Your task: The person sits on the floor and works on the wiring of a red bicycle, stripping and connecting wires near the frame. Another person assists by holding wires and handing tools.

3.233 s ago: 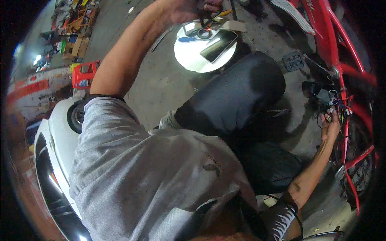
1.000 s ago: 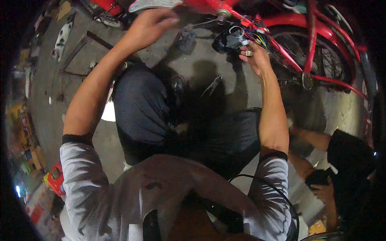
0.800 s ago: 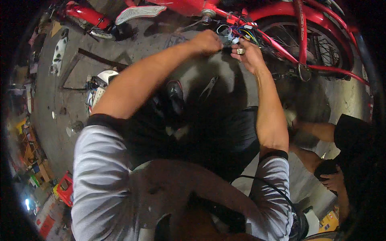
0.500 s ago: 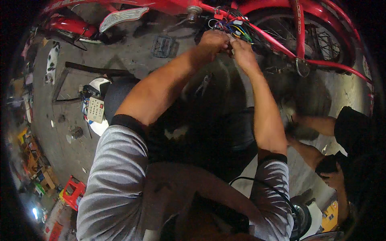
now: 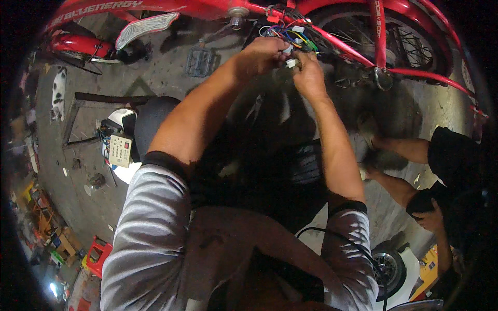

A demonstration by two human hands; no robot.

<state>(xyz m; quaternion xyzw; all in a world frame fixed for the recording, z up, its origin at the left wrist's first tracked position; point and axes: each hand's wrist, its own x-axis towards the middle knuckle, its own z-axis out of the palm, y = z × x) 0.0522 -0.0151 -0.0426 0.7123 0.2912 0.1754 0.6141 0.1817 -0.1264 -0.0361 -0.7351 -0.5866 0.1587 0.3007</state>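
Both hands [image 5: 265,54] [image 5: 309,76], curled nearly closed, pinch small white connectors [image 5: 291,63].

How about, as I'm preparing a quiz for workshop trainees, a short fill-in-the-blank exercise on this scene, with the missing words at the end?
1. The right hand holds a small connector coloured ____.
2. Just beyond the hands, the bicycle frame is painted ____.
3. The beige box lies over a round white stand to the person's ____.
4. Another person's bare forearms show on the ____ side of the picture.

Missing words: white; red; left; right.
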